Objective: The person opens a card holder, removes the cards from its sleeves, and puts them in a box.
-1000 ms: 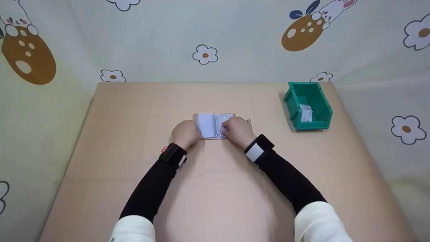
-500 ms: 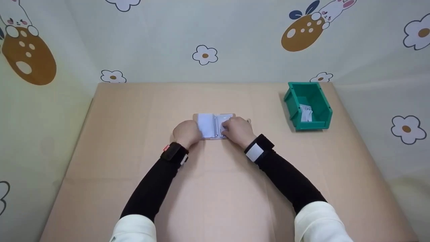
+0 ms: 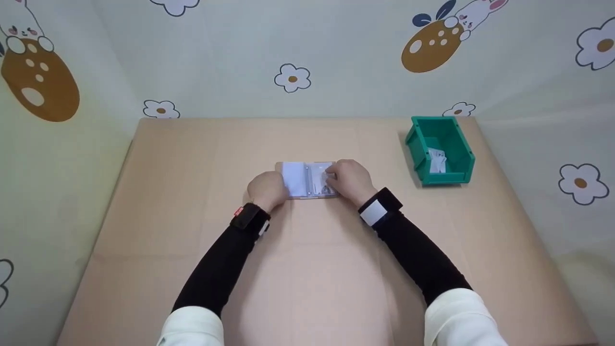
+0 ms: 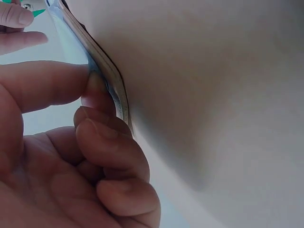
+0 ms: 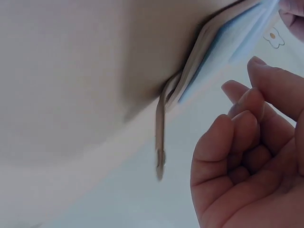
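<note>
A small open card holder with clear plastic sleeves and a light brown cover lies flat at the middle of the table. My left hand pinches its left edge between thumb and index finger, the other fingers curled below in the left wrist view. Over the right half, my right hand hovers with thumb and index finger apart and nothing between them. Beneath those fingertips a clear sleeve shows a pale insert with small dark marks. In the right wrist view a narrow brown strap sticks out from the cover.
A green bin stands at the back right of the table, with several white card-like pieces inside. The brown tabletop meets a patterned curtain at the back and sides.
My right hand has moved right and slightly away from me, its thumb and index finger spreading and uncovering more of the right sleeve. The left hand keeps its hold on the card holder.
</note>
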Available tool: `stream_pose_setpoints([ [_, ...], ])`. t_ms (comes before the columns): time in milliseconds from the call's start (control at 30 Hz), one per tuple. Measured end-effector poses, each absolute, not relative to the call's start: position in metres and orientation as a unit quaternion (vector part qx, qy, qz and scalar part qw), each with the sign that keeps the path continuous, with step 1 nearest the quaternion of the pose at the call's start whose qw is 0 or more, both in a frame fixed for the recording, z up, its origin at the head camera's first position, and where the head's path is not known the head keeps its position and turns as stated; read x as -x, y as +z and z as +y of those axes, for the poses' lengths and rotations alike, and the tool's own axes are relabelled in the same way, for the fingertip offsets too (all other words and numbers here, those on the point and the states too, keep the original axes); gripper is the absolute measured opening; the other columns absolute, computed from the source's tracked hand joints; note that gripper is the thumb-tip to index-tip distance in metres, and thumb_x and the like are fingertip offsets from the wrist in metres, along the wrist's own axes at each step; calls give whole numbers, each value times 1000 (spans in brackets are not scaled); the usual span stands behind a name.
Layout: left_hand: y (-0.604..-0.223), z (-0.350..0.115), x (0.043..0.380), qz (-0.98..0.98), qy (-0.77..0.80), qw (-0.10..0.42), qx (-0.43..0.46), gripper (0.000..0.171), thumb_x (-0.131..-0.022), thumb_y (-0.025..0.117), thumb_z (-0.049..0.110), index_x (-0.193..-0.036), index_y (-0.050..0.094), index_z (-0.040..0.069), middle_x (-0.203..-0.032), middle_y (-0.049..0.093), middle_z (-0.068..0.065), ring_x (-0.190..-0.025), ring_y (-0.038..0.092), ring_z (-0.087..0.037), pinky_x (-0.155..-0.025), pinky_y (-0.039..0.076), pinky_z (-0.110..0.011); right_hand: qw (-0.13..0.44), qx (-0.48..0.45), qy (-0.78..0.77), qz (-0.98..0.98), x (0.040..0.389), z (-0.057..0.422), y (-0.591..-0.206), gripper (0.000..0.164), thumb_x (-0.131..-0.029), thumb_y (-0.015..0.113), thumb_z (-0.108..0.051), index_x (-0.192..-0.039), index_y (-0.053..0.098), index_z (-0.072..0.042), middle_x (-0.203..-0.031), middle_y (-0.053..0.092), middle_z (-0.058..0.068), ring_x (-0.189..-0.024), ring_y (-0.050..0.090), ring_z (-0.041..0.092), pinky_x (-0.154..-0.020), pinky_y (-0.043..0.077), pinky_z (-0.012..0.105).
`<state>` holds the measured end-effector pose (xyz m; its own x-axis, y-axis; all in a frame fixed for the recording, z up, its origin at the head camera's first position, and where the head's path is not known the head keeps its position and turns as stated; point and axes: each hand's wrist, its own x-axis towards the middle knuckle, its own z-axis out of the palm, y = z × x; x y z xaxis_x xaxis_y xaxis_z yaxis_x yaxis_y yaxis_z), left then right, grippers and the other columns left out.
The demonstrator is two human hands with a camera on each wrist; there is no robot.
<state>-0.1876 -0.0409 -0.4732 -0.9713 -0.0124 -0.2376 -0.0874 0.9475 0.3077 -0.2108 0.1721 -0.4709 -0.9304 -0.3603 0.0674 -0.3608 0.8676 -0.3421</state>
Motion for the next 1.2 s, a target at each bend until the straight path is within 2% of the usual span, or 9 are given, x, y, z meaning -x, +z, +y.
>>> stream_pose_setpoints([
  [633,-473,-42,184,980,168,105,16,15,-86,59,13,-86,68,1,-95,69,-14,-79,61,-25,-66,53,-44,-3,-177,171,-969,209,188,-479,21,-86,71,-12,-106,77,-7,-96,72,11,-90,66,26,-82,51,41],
  [933,-475,-42,185,982,158,101,14,17,-88,58,15,-87,69,1,-95,69,-15,-80,63,-26,-66,53,-44,5,-188,167,-968,209,188,-482,15,-86,72,-13,-99,79,-9,-81,67,6,-76,59,24,-72,49,41],
  [1100,-473,-43,185,981,163,103,12,16,-86,59,15,-84,68,2,-94,68,-14,-79,61,-26,-67,53,-44,-1,-180,172,-969,209,188,-482,18,-86,72,-12,-103,78,-9,-93,72,9,-85,65,26,-78,51,41],
  [1200,-472,-43,185,981,162,102,11,16,-86,59,16,-83,67,3,-93,68,-13,-78,61,-26,-66,52,-44,-4,-176,174,-969,209,188,-482,18,-85,72,-11,-102,78,-9,-94,72,9,-86,65,25,-79,51,41],
])
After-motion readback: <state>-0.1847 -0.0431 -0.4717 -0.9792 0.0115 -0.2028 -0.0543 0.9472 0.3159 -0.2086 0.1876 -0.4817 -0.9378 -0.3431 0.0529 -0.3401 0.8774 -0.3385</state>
